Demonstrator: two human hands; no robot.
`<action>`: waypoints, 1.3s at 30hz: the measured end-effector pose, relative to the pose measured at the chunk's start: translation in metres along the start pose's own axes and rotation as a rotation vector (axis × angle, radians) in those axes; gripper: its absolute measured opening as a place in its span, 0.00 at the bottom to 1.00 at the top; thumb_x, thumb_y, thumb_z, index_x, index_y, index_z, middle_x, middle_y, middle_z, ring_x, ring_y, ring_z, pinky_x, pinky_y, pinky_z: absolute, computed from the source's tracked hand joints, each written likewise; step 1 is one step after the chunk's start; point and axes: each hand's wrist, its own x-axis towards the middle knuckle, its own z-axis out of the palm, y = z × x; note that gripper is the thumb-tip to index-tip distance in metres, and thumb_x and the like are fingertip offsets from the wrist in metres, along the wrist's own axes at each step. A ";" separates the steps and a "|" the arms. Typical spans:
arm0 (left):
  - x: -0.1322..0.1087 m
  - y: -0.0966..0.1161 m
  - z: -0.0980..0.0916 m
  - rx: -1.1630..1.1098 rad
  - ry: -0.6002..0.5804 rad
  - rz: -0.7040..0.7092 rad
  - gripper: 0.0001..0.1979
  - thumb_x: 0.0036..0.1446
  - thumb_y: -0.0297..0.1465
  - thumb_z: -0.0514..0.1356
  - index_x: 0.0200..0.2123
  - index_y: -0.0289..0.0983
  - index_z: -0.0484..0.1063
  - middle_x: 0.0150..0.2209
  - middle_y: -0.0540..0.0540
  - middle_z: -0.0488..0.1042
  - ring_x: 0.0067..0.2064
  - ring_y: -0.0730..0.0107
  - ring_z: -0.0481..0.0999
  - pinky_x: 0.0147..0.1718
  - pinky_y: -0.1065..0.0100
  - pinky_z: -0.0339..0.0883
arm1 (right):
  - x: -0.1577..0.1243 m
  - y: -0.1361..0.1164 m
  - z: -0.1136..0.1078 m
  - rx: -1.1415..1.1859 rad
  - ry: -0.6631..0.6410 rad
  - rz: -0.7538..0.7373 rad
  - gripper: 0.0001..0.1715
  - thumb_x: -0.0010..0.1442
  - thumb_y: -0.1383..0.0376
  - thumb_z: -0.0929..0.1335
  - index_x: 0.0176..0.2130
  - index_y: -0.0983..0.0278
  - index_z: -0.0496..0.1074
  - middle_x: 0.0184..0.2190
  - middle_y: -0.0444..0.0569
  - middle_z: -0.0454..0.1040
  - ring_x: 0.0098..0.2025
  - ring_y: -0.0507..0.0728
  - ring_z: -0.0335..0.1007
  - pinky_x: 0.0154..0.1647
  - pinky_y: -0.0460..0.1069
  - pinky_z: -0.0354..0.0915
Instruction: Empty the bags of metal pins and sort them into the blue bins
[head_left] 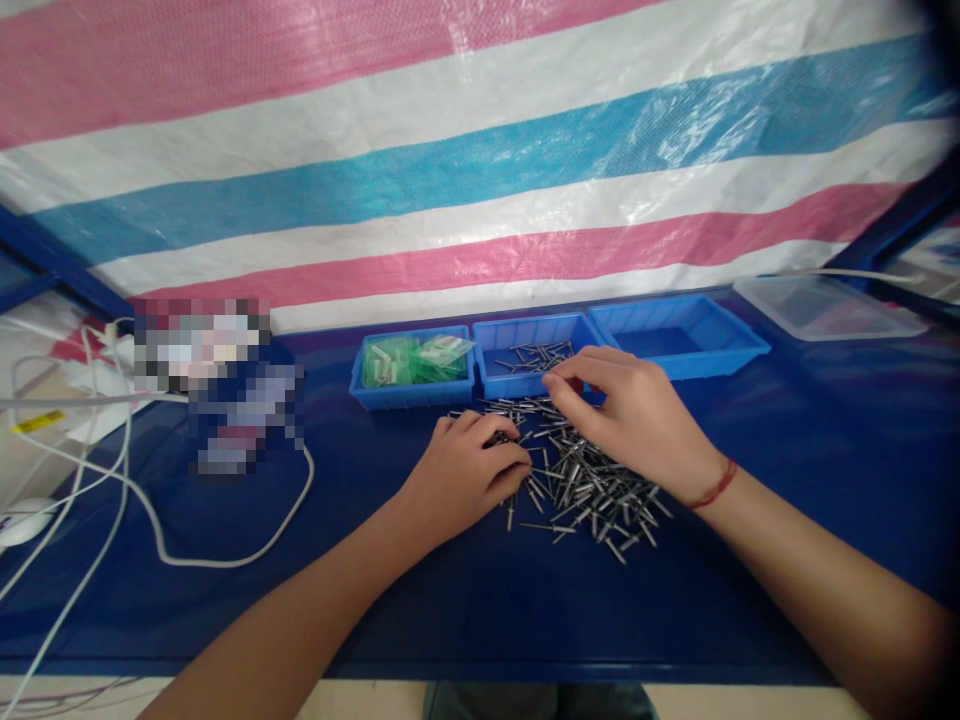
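A loose pile of silver blind rivets (592,490) lies on the blue tabletop. At its left edge rests my left hand (469,465), its fingers curled down among the rivets; what the fingertips hold is hidden. Over the back of the pile, at the front wall of the middle blue bin (517,383), is my right hand (626,400). Its thumb and fingertips are pinched together, and anything between them is too small to make out. Several rivets (540,356) lie inside that middle bin. A red string circles my right wrist.
The left blue bin (412,395) holds green plastic packets (390,360). To the right stands another blue bin (682,340), beside a clear plastic lid (825,308). White cables (225,563) cross the table's left side. A striped plastic sheet (480,180) hangs behind.
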 end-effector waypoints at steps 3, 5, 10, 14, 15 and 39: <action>0.001 0.000 0.001 0.009 -0.005 -0.008 0.09 0.63 0.37 0.55 0.39 0.44 0.75 0.48 0.50 0.71 0.46 0.64 0.67 0.40 0.62 0.54 | -0.001 -0.003 -0.002 0.014 -0.027 0.005 0.13 0.62 0.64 0.63 0.28 0.63 0.71 0.27 0.47 0.73 0.32 0.55 0.68 0.36 0.49 0.60; 0.001 0.000 0.001 0.007 -0.004 -0.009 0.09 0.63 0.38 0.55 0.38 0.44 0.74 0.48 0.50 0.71 0.46 0.64 0.67 0.40 0.62 0.54 | -0.001 -0.005 -0.003 0.019 -0.043 0.003 0.13 0.62 0.64 0.62 0.27 0.63 0.70 0.27 0.47 0.73 0.32 0.55 0.68 0.36 0.49 0.60; 0.001 0.002 0.000 0.028 0.008 -0.013 0.10 0.64 0.36 0.52 0.38 0.42 0.73 0.47 0.50 0.72 0.46 0.64 0.67 0.40 0.62 0.54 | 0.000 -0.006 -0.005 0.018 -0.079 -0.010 0.14 0.62 0.65 0.62 0.27 0.64 0.71 0.26 0.47 0.73 0.31 0.54 0.68 0.34 0.49 0.59; 0.002 0.001 -0.001 0.038 0.022 -0.039 0.10 0.65 0.34 0.51 0.38 0.41 0.73 0.46 0.50 0.72 0.45 0.65 0.67 0.40 0.62 0.55 | 0.002 -0.003 -0.009 0.028 -0.197 -0.003 0.12 0.61 0.66 0.62 0.29 0.64 0.72 0.27 0.47 0.73 0.29 0.53 0.68 0.33 0.48 0.59; 0.002 0.001 -0.001 0.033 0.033 -0.048 0.10 0.65 0.34 0.52 0.39 0.41 0.72 0.46 0.49 0.73 0.45 0.65 0.67 0.40 0.62 0.56 | 0.002 -0.002 -0.010 0.031 -0.240 0.002 0.12 0.61 0.66 0.62 0.30 0.64 0.72 0.26 0.47 0.73 0.28 0.53 0.68 0.32 0.48 0.59; 0.007 -0.010 0.000 0.015 0.122 -0.153 0.12 0.64 0.32 0.51 0.45 0.37 0.72 0.42 0.44 0.71 0.43 0.65 0.70 0.45 0.63 0.63 | -0.003 0.004 0.013 -0.184 -0.451 -0.080 0.14 0.64 0.64 0.61 0.40 0.63 0.75 0.33 0.50 0.74 0.36 0.56 0.71 0.35 0.48 0.59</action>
